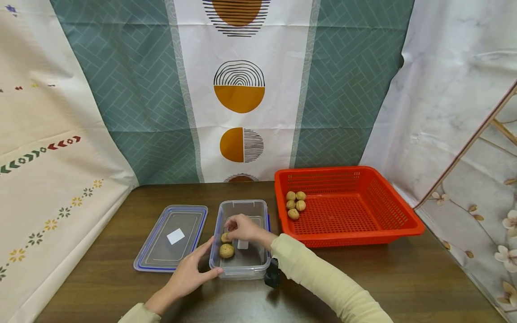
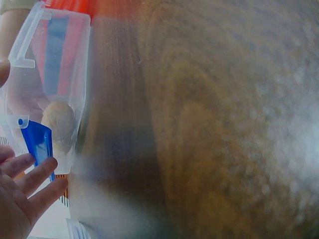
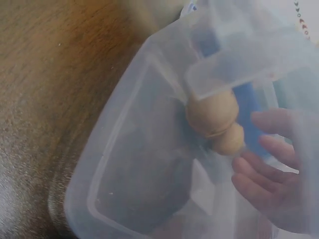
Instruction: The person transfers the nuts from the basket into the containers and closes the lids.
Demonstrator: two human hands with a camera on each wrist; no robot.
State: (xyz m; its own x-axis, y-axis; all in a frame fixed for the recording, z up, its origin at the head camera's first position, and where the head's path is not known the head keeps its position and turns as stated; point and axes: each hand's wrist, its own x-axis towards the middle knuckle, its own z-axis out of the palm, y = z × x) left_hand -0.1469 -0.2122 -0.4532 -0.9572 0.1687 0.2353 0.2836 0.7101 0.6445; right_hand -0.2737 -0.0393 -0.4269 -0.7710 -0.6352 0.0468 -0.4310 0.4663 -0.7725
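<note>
Walnut (image 1: 224, 238), brown, round, lies just left of the right hand (image 1: 243, 227), fingers parted, apparently empty, inside a clear rectangular plastic box (image 1: 243, 270); left hand (image 1: 188, 272), spread, touches the box.

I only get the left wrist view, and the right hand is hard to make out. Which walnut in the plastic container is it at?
Observer: The right hand is at the farther walnut, going by the head view.
Operator: How many walnuts show in the red basket?
Observer: Five walnuts.
Operator: Anything on the flat lid?
Observer: Yes, a white square.
</note>
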